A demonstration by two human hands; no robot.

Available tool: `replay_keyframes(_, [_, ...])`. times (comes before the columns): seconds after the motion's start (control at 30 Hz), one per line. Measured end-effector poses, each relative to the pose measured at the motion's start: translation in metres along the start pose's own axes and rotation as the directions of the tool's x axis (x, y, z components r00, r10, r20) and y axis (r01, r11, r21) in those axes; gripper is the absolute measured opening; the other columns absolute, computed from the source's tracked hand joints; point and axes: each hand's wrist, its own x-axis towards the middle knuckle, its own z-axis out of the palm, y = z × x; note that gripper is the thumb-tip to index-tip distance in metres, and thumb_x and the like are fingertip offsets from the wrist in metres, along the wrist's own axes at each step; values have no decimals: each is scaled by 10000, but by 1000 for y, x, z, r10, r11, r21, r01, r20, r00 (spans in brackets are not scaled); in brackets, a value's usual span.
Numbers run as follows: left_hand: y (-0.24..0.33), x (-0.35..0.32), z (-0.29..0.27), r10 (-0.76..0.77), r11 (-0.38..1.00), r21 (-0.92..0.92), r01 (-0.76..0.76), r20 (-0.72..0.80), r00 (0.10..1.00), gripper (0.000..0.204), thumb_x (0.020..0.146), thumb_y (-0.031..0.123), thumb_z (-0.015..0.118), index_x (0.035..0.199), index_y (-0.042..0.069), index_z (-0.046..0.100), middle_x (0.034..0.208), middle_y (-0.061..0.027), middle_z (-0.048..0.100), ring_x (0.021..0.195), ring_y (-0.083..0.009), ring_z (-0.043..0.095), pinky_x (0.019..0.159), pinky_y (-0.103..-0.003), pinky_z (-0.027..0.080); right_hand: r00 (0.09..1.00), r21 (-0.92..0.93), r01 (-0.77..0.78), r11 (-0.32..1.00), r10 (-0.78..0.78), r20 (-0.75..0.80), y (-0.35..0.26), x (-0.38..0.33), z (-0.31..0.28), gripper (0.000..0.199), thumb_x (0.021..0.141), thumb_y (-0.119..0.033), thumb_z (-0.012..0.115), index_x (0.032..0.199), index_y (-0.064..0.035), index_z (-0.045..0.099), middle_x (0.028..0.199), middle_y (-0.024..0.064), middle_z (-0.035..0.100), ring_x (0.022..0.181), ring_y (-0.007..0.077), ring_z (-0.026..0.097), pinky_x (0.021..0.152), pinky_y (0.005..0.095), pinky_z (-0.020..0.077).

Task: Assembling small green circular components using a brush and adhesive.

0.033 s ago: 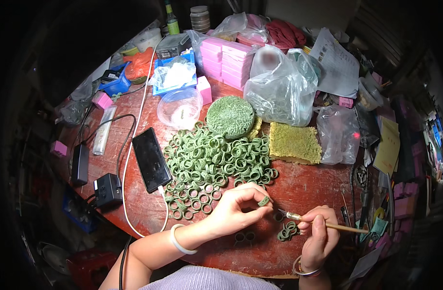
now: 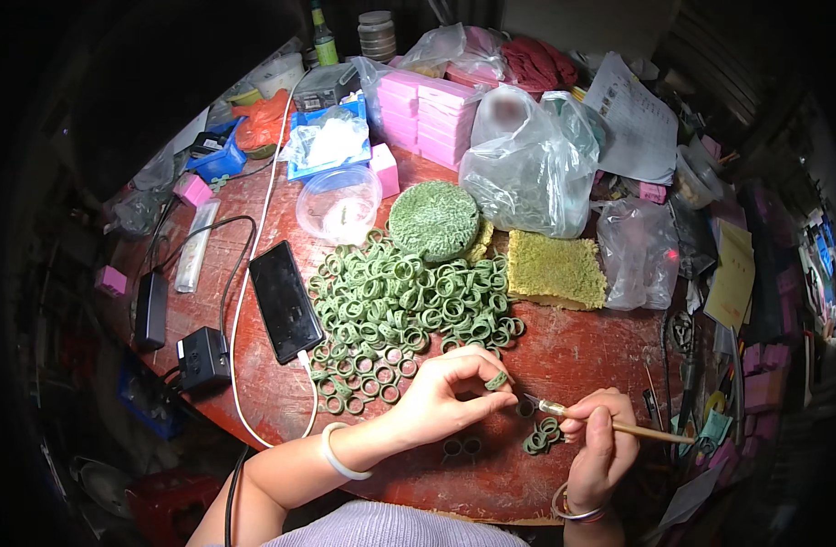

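My left hand [image 2: 454, 394] pinches one green ring [image 2: 497, 381] between thumb and fingertips, just above the table's front half. In my right hand [image 2: 604, 445] is a slim craft knife [image 2: 638, 429] with a wooden handle and a metal collar. Its thin tip points left, close to the ring; whether they touch I cannot tell. Beyond my left hand spreads a large heap of similar green rings [image 2: 409, 296]. A few more loose rings [image 2: 536, 443] lie beside my right hand, and two dim ones [image 2: 462, 447] sit under my left wrist.
Left of the heap lies a black phone [image 2: 286, 301] on a white cable. Behind stand a round green textured pad [image 2: 434, 221], a clear plastic tub [image 2: 340, 202], a yellow sponge [image 2: 556, 270], plastic bags [image 2: 529, 173] and stacked pink blocks [image 2: 441, 123]. Black adapters [image 2: 203, 357] rest at the left edge.
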Motion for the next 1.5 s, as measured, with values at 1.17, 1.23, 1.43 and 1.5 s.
replay_keyframes(1.17, [1,1,1,122,969,189,-162,207,971,114,849,62,741,931,4,688,1032,-107,698,957,-220,665,859,-352,504,987,66,-67,996,56,151,5,3,-12,217,979,-107,450,839,10,569,744,78,568,607,106,509,580,258,429])
replay_keyframes(1.23, [-1,1,2,112,975,169,-146,197,974,113,850,61,738,933,3,687,1031,-107,697,952,-222,664,859,-352,503,988,39,-89,995,83,128,2,2,-10,232,984,-111,447,834,15,572,759,78,572,615,107,501,592,256,431])
replay_keyframes(1.43, [0,1,1,112,973,177,-150,208,972,112,849,57,736,936,4,690,1033,-104,696,958,-219,659,846,-344,505,996,-80,-12,997,19,87,-2,2,2,263,972,-159,439,788,-3,542,730,74,531,619,100,463,578,237,378])
replay_keyframes(1.5, [0,1,1,109,972,181,-148,208,972,111,850,58,736,936,5,690,1034,-102,696,957,-217,658,840,-340,506,996,-90,-1,996,9,85,-1,1,2,260,976,-156,442,793,0,543,742,78,537,620,100,464,580,238,381])
